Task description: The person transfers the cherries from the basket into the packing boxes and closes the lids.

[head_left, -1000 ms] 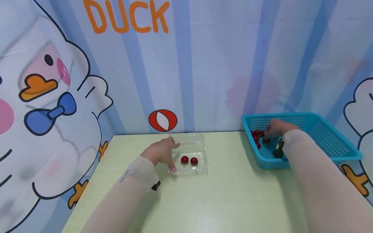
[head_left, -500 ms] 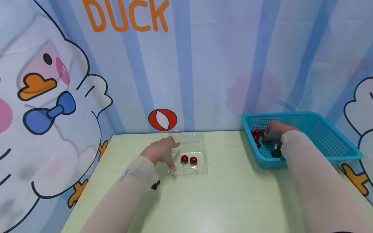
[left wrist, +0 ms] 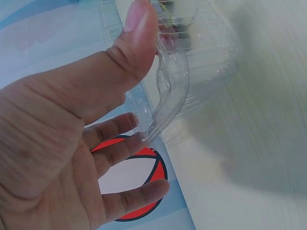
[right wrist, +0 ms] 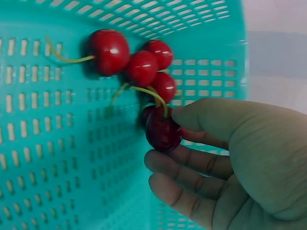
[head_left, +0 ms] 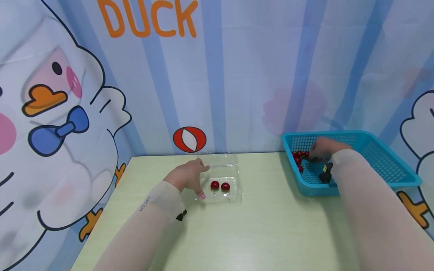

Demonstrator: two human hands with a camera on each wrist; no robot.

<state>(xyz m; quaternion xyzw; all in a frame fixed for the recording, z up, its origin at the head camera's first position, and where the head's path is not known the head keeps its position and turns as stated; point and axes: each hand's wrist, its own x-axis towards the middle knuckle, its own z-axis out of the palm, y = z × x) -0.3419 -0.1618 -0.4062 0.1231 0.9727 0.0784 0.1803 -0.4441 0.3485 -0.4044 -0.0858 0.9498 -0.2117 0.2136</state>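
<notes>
In the head view my left hand holds the left side of an open clear plastic clamshell box, thumb at the front and fingers farther back. Two red cherries with stems lie in its near half. The left wrist view shows the thumb against the box's clear edge; the index finger is largely hidden. My right hand is inside a turquoise basket. Up close, its thumb and fingers pinch a dark red cherry with a green stem. Several brighter cherries lie right beside it.
The basket stands at the right rear of the pale table, near the curtain with duck drawings. A black camera sits at the right wrist, another at the left.
My right hand shifts slightly within the basket, a little left and then back to the right. My left hand, the box and its two cherries stay where they were.
</notes>
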